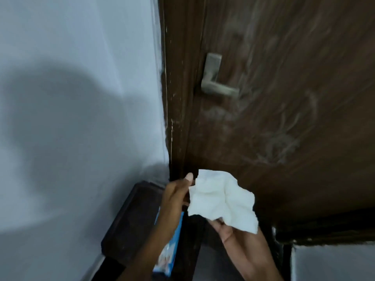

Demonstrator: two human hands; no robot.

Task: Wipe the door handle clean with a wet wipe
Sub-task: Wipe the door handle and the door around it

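Observation:
A metal lever door handle sits on a dark brown wooden door, above and slightly right of my hands. A crumpled white wet wipe is held low in front of the door. My left hand pinches its left edge between thumb and fingers. My right hand holds the wipe from underneath at its lower right. The wipe is well below the handle and does not touch it.
A blue and white wet wipe pack lies on a dark wooden stand below my left forearm. A pale wall with a large shadow fills the left. The door frame runs vertically between wall and door.

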